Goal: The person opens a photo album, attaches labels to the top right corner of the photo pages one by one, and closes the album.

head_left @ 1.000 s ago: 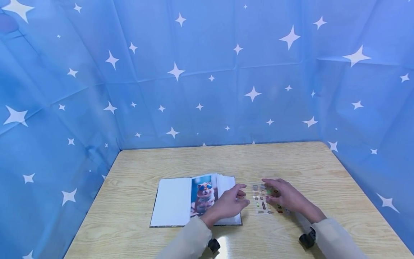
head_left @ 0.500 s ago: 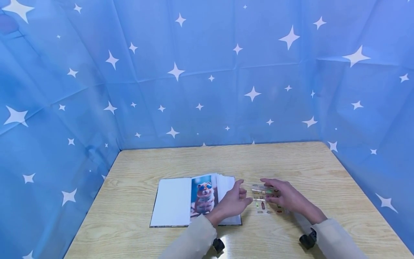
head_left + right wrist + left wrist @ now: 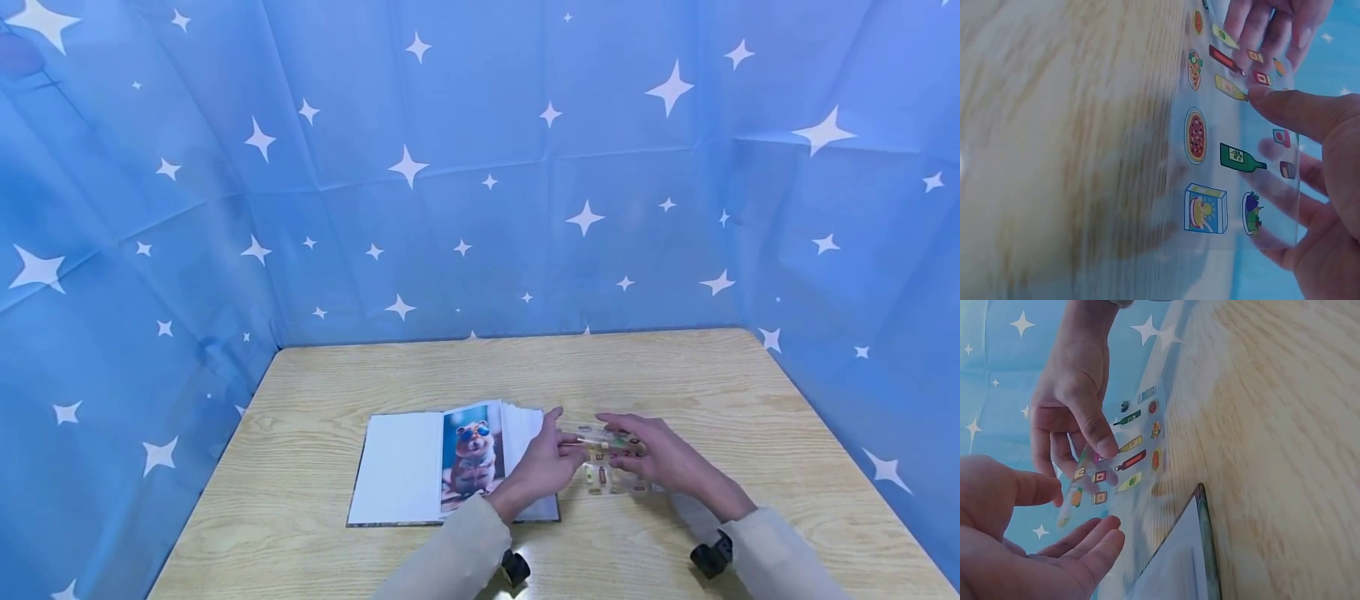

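Toward the table's near side, a clear sheet (image 3: 1238,125) between two hands

Looking over, I see the sheet just beyond the right edge of an open book (image 3: 397,471), well in from the table's (image 3: 487,367) right edge. It is tilted up off the wood; whether its lower edge touches I cannot tell. The right hand (image 3: 662,454) pinches it, thumb on one face and fingers showing through from behind. The left hand (image 3: 542,462) reaches across the book's right-hand pages, thumb and fingers spread apart at the sheet's other end; I cannot tell if they touch it.

Small food pictures cover the film: a green bottle (image 3: 1240,159), a pizza (image 3: 1195,135), a blue box (image 3: 1205,209) and a red bottle (image 3: 1222,58) among them.

The book lies nearer the table's left edge than the sheet does, its left page white, with a picture of a furry animal in sunglasses (image 3: 474,454) beside that page. Pale sleeves (image 3: 450,554) cover both forearms, and a black device (image 3: 516,568) sits at each wrist. Past the table's far edge, and along both side edges, hangs blue cloth (image 3: 480,275) printed with white stars.
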Available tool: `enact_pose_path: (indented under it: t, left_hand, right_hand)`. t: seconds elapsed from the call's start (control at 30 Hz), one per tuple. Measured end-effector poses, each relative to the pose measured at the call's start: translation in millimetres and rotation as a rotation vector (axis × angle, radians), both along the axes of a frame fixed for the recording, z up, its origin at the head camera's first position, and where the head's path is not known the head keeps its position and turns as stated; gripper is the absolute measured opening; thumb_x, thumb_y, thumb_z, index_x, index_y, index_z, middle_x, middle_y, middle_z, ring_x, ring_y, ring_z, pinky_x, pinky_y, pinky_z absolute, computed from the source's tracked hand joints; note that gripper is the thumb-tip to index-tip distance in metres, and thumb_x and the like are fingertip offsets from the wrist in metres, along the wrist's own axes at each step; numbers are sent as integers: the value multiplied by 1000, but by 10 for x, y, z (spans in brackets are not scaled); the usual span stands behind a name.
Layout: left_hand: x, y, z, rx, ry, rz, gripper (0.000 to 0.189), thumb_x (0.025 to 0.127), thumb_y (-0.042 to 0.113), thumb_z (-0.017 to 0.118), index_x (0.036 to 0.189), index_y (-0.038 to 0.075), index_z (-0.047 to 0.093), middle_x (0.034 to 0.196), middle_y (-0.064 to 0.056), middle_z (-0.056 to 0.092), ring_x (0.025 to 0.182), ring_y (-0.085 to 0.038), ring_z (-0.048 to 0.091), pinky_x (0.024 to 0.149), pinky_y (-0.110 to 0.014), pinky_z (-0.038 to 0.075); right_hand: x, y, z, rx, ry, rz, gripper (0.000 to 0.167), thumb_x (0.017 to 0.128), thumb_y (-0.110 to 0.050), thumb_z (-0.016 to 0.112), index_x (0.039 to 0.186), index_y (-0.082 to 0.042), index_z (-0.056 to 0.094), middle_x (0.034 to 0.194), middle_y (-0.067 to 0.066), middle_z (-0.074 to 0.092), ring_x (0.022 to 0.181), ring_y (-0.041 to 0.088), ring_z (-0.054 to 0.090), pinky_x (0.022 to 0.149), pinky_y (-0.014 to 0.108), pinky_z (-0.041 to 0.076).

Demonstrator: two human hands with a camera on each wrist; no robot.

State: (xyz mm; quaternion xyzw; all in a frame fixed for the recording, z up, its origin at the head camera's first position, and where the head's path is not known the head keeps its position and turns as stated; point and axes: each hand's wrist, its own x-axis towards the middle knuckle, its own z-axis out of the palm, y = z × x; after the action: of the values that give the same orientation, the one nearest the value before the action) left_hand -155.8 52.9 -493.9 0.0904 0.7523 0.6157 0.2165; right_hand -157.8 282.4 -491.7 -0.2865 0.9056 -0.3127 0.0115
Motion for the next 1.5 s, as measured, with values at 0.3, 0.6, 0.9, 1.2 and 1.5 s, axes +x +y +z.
enact_pose_path:
  t: [0.3,0.6,0.9,1.2,1.5]
  left_hand:
    - [-4,28,-4,46,26,78,72,96,24,64,156,16,24,112,9,69,101,-8,65,89,-31,53]
    - [10,28,-9,104,97,170,62,93,12,65,148,16,38,99,6,73,92,-9,69,83,-23,54]
    - [32,-14,14,166,109,180,64,90,4,65,148,13,38,100,-1,74,91,-22,70,68,-20,52]
    - [65,-56,14,212,79,185,66,90,2,64,149,15,37,104,-2,72,85,-14,70,69,-23,53]
    - [77,-105,8,221,75,198,67,89,3,65,148,18,39,110,-4,70,91,-14,70,73,-24,54]
  right_hand:
    - [24,-62,40,-40,49,49,65,83,-6,78,142,-3,50,128,19,63,105,30,67,79,34,59]
    - [56,-163,87,-49,190,64,67,78,-5,82,139,-4,54,124,13,67,101,23,69,82,41,58]
    - [99,-213,107,-2,273,19,69,74,-10,85,137,-10,58,123,6,69,103,22,67,87,54,49]
    - [126,-250,146,6,269,11,71,74,-12,86,138,-12,57,127,7,67,112,30,63,91,61,44]
    - [143,-280,163,8,255,0,69,76,-20,85,139,-17,56,129,6,65,116,32,60,93,61,40]
